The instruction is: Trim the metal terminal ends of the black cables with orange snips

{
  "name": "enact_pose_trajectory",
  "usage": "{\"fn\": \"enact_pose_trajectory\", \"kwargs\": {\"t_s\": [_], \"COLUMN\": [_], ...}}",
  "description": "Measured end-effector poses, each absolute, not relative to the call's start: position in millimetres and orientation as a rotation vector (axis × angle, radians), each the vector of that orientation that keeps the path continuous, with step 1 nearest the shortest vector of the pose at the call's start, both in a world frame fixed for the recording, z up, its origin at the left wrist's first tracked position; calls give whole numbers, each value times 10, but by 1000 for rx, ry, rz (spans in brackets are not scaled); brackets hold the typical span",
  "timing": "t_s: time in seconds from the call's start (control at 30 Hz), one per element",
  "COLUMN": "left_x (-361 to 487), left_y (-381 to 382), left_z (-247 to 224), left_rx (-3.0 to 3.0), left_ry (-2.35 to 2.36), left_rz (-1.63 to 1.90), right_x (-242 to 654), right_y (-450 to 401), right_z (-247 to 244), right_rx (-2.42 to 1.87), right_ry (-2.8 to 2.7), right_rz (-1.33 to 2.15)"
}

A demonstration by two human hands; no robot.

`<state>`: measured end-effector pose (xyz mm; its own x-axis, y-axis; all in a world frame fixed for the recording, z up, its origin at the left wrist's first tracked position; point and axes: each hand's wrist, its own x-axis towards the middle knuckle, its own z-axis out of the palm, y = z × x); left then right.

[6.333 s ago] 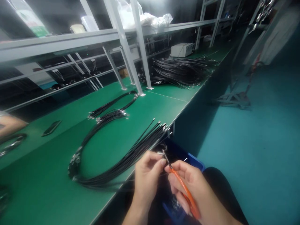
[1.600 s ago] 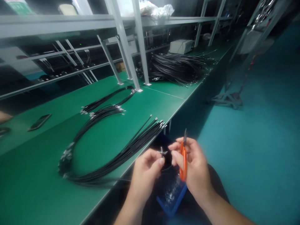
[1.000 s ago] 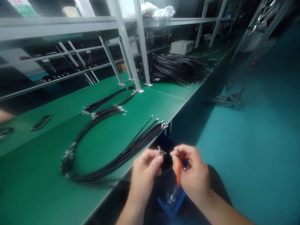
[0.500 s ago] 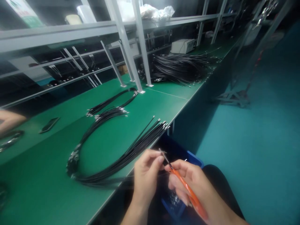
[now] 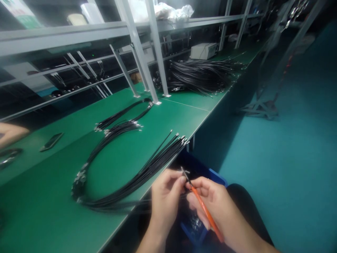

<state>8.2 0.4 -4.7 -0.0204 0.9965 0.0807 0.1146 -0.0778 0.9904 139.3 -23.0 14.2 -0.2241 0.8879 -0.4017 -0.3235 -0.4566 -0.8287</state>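
Observation:
At the bench's front edge, my left hand (image 5: 167,196) is closed, thumb and forefinger pinched on the end of a thin black cable (image 5: 140,202). That cable runs back over the edge to the bundle, and its tip is too small to make out. My right hand (image 5: 210,200) is wrapped round an orange-handled hand tool (image 5: 206,212); whether it is pliers or snips I cannot tell. The tool's narrow metal tip meets the left fingertips. Beside my hands, a curved bundle of black cables (image 5: 134,184) with silvery ends lies on the green bench (image 5: 118,165).
Below my hands sits a blue bin (image 5: 218,176) with small shiny pieces inside. A large cable pile (image 5: 200,75) lies farther along, before a pale box (image 5: 203,51). Shelf posts (image 5: 158,49) rise from the bench. A phone (image 5: 52,141) and another person's arm (image 5: 12,134) are at left.
The tool's handle has swung slightly left and looks narrower, its tip still at the left fingertips. The whole scene has shifted a little left as the camera moved.

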Motion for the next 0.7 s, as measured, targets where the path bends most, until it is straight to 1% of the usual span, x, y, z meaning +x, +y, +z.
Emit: {"fn": "enact_pose_trajectory", "kwargs": {"t_s": [0.27, 0.4, 0.57, 0.7], "left_x": [99, 106, 74, 79], "left_y": [-3, -3, 1, -15], "left_z": [-33, -46, -121, -134], "left_rx": [1348, 1344, 1393, 1433], "left_ry": [1276, 1311, 1313, 1310], "left_rz": [1235, 1296, 1313, 1300], "right_x": [1418, 1470, 1509, 1472], "right_y": [-264, -291, -297, -266], "right_z": [65, 22, 49, 88], "right_rx": [-1150, -1124, -1117, -1167], "right_ry": [-821, -785, -822, -822], "right_rz": [1837, 1817, 1913, 1898]}}
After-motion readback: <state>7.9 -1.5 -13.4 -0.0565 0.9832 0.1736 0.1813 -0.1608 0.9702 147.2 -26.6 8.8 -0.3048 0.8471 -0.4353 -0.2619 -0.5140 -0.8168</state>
